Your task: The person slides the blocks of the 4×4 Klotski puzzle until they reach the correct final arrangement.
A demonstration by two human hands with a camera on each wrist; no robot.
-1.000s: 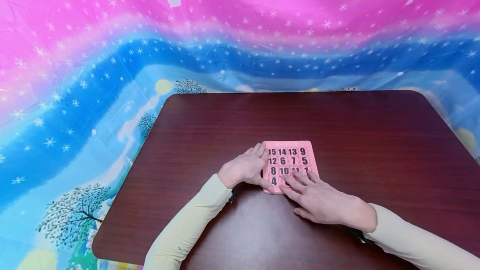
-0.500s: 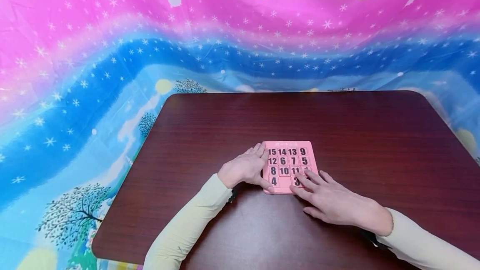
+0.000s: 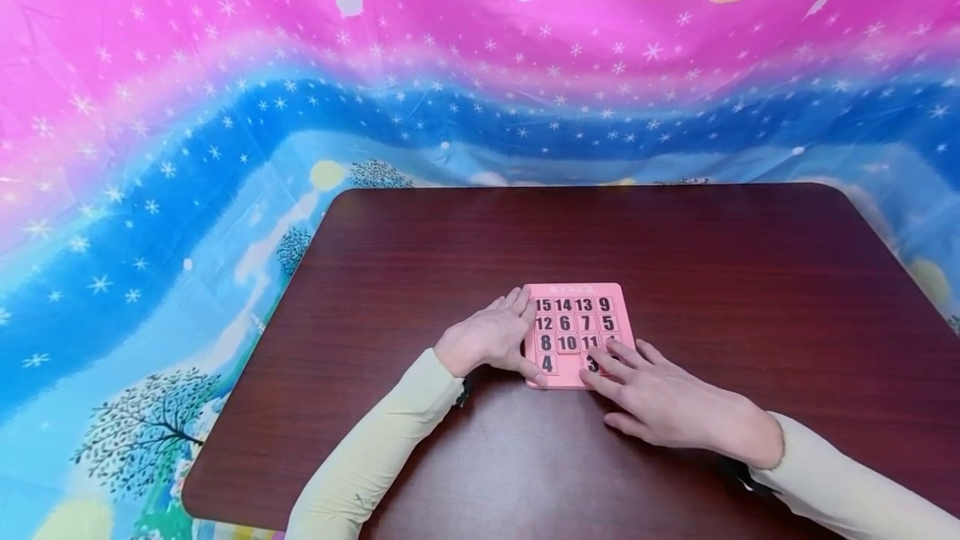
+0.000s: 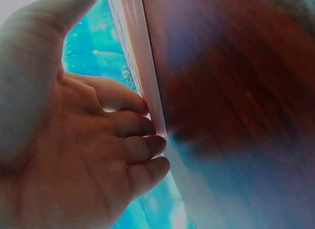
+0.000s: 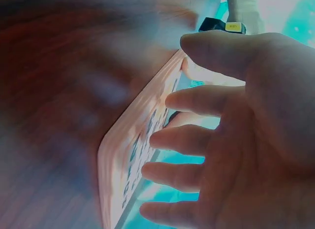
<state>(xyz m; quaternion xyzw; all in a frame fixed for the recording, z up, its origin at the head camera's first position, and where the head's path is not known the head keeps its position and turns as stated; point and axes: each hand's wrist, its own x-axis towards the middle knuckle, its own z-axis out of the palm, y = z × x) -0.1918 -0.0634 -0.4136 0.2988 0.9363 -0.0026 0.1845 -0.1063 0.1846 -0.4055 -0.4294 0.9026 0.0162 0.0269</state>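
- Number puzzle (image 3: 576, 333): pink, with black numerals and whitish lettering
- Bench (image 3: 450, 248): dark reddish-brown, fine wood grain
- Cloth backdrop (image 3: 480, 48): wavy pink and blue bands, white snowflakes, yellow and white ovals, dark trees
- Sleeves (image 3: 382, 450): plain pale cream-yellow
- Wrist device (image 5: 211, 24): black, yellow label (image 5: 234, 27)

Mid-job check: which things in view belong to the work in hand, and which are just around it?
In the work:
- pink number puzzle, with a gap beside the 4
- left hand, along its left edge
- right hand, fingers over its near right corner

Just around:
- brown table, only supporting it
- patterned cloth, behind the table
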